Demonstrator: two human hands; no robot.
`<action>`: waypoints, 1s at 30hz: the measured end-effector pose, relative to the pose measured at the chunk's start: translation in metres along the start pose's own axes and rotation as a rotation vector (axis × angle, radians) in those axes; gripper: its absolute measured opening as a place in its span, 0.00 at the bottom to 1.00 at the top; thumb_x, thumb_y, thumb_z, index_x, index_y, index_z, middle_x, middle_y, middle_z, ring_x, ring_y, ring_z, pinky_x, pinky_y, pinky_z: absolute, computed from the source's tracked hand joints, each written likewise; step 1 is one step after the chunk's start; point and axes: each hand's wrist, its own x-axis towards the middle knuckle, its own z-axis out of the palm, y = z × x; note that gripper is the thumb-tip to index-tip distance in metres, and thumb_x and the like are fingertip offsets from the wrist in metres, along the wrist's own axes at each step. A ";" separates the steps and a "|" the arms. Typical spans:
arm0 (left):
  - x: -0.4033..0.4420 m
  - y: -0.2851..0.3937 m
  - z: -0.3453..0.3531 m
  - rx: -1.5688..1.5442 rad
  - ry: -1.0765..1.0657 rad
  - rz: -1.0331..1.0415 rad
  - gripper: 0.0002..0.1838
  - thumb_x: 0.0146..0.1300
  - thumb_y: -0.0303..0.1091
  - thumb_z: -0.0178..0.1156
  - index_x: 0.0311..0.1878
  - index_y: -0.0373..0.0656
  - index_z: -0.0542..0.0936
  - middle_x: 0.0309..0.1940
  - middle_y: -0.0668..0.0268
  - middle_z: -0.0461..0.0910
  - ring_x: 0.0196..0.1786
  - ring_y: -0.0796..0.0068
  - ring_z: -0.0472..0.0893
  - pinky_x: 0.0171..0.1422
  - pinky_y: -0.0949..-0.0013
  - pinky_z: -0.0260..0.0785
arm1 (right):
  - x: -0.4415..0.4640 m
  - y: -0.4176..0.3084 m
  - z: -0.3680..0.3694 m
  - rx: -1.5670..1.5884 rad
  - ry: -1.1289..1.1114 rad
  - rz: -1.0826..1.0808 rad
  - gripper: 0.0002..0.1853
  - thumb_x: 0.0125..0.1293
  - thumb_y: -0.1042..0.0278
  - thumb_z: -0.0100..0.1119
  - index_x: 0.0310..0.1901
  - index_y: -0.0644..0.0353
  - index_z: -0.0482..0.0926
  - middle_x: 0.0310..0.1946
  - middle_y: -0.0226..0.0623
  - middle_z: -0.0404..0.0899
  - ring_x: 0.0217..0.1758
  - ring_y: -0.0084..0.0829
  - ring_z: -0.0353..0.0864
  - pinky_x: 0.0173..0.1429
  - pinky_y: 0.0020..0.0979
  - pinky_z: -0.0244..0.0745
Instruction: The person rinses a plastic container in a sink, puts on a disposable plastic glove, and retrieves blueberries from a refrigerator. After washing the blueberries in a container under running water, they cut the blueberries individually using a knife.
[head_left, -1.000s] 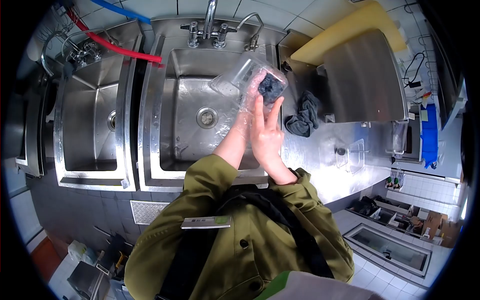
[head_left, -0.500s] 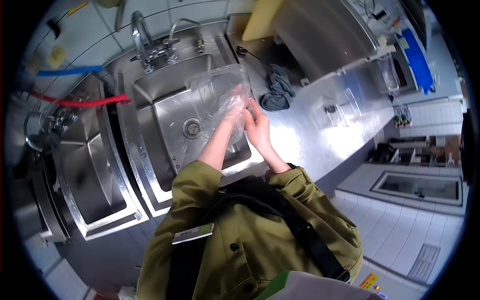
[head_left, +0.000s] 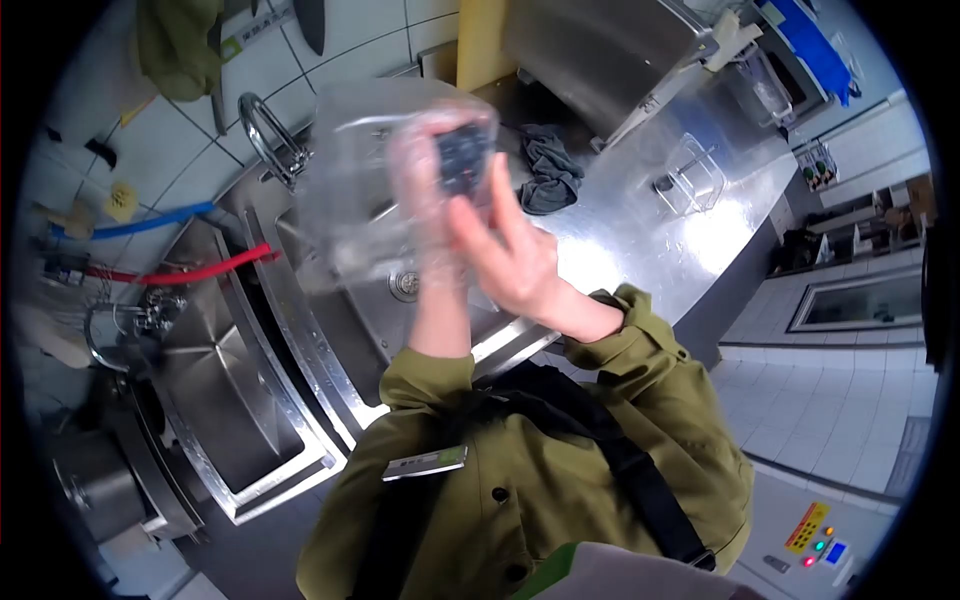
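A clear plastic container (head_left: pixel 350 200) is held up above the steel sink, smeared by motion. My left hand (head_left: pixel 425 190) grips it; its blurred fingers show through the plastic, and I cannot tell whether they are inside or behind it. My right hand (head_left: pixel 515 255) holds the container's near right side, thumb across the front and forefinger pointing up along the edge. A dark, shiny patch (head_left: pixel 463 160) shows between the hands; what it is stays unclear. Below the container lies the sink drain (head_left: pixel 404 287).
A curved tap (head_left: pixel 265 130) rises behind the sink. On the right-hand counter are a crumpled dark cloth (head_left: pixel 548 175) and a clear box-like item (head_left: pixel 692 180). A second sink (head_left: pixel 225 390) and a red hose (head_left: pixel 190 275) are at the left. A yellow board (head_left: pixel 482 45) stands behind.
Both hands have lifted the container up from low over the sink, and it has turned. The dark patch now shows by my fingers. The view has shifted to the right.
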 end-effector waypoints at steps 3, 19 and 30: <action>-0.004 0.021 -0.005 -0.166 0.030 0.112 0.16 0.63 0.44 0.49 0.36 0.38 0.73 0.37 0.56 0.73 0.40 0.64 0.75 0.47 0.64 0.70 | 0.011 -0.021 -0.002 0.074 0.024 -0.103 0.19 0.50 0.76 0.57 0.47 0.62 0.76 0.48 0.79 0.62 0.30 0.35 0.81 0.27 0.23 0.75; -0.163 -0.214 -0.022 0.975 -0.862 -0.861 0.19 0.63 0.45 0.46 0.43 0.37 0.73 0.39 0.62 0.74 0.40 0.67 0.73 0.45 0.66 0.67 | -0.162 0.051 -0.075 0.613 0.109 1.695 0.19 0.66 0.62 0.48 0.55 0.64 0.67 0.29 0.39 0.77 0.25 0.25 0.78 0.29 0.24 0.77; -0.163 -0.259 0.034 0.466 -0.660 -1.657 0.35 0.57 0.62 0.49 0.50 0.36 0.72 0.50 0.56 0.72 0.53 0.64 0.70 0.57 0.64 0.61 | -0.236 0.157 -0.166 0.743 -0.254 1.911 0.31 0.65 0.51 0.48 0.57 0.72 0.58 0.33 0.47 0.74 0.31 0.36 0.82 0.33 0.25 0.80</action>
